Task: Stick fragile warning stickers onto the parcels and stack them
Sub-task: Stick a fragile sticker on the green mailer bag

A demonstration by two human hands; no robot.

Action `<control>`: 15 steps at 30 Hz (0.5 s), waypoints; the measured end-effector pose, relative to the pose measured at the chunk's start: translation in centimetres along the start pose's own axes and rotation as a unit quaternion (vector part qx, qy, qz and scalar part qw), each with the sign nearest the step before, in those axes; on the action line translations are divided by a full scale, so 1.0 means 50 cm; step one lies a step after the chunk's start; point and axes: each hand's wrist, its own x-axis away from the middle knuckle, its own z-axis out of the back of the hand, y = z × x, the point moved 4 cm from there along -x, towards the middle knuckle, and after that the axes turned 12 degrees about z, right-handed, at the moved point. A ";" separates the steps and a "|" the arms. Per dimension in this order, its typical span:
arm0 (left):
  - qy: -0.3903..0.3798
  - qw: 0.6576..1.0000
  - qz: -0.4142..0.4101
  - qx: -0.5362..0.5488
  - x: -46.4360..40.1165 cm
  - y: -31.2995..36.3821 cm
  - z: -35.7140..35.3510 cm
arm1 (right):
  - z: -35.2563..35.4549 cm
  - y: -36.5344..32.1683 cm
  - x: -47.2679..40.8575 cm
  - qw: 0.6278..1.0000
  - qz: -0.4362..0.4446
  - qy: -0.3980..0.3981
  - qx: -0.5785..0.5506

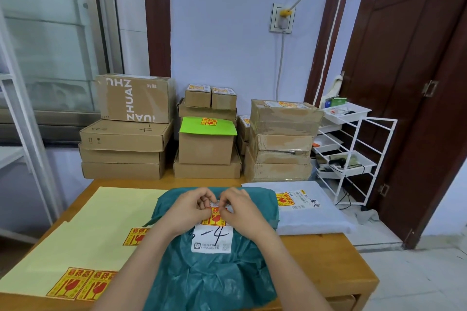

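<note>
We see both hands over a teal plastic mailer bag lying on the wooden counter. Left hand and right hand meet at the top edge of a yellow-and-red fragile sticker; fingers of each curl in and pinch that sticker, so both grips are closed on it. The sticker sits on the bag, just above a white shipping label with black handwriting.

Left of the bag: a pale yellow backing sheet flat on the counter, carrying one sticker near its middle and two more side by side at its near edge.

Right of the bag, touching it: a grey-white mailer, already stickered beside its label.

Far edge of the counter, against the wall: three stacks of brown cartons — left stack, middle stack with a green sheet bearing a sticker, right stack with a sticker on top.

Beyond the counter's right end: a white wire rack with trays.
</note>
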 end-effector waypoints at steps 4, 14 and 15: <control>0.020 0.999 -0.012 -0.022 0.000 0.002 -0.002 | -0.004 0.001 -0.003 1.000 -0.005 0.004 0.009; 0.034 0.998 -0.029 -0.043 0.003 0.008 -0.004 | -0.012 0.010 -0.004 0.999 0.010 0.008 0.033; 0.036 0.998 -0.029 -0.045 0.004 0.009 -0.004 | -0.013 0.011 -0.004 0.999 0.011 0.006 0.032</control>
